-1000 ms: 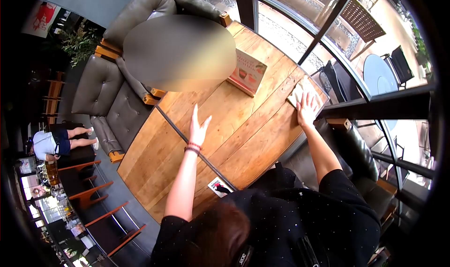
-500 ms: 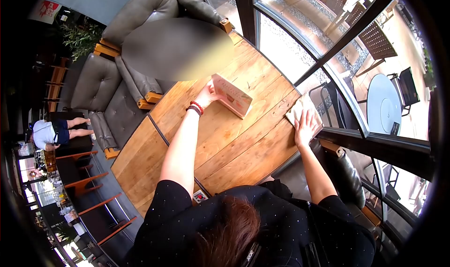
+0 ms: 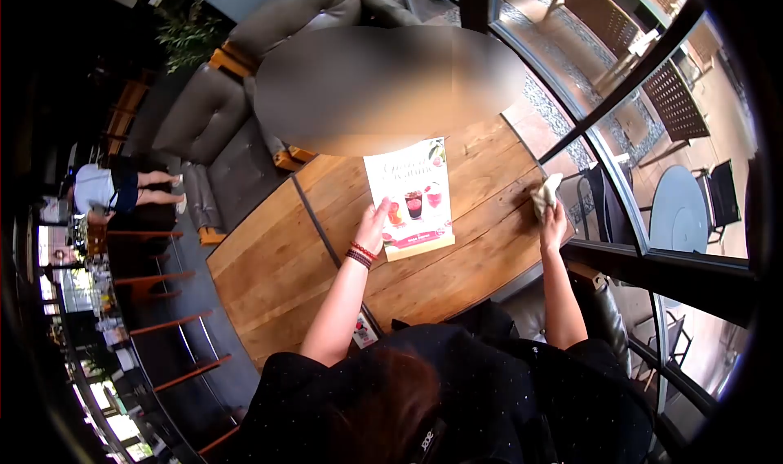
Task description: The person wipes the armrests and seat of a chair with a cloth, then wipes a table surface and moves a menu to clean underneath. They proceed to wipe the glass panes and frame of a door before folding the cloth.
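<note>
Menu card (image 3: 418, 195) raised, left hand (image 3: 373, 226) — cloth (image 3: 544, 193), right hand (image 3: 554, 225) — near table edge (image 3: 519, 148).

A hand could pass over the desk (image 3: 485, 244) between the menu card (image 3: 414, 199) and the cloth (image 3: 545, 193). The card blocks the middle, the left forearm (image 3: 338, 309) crosses the near side, and the window frame (image 3: 677, 271) hems in the right.

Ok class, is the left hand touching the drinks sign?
Touching. The head view shows the left hand gripping the drinks sign, thumb over its left edge.
</note>
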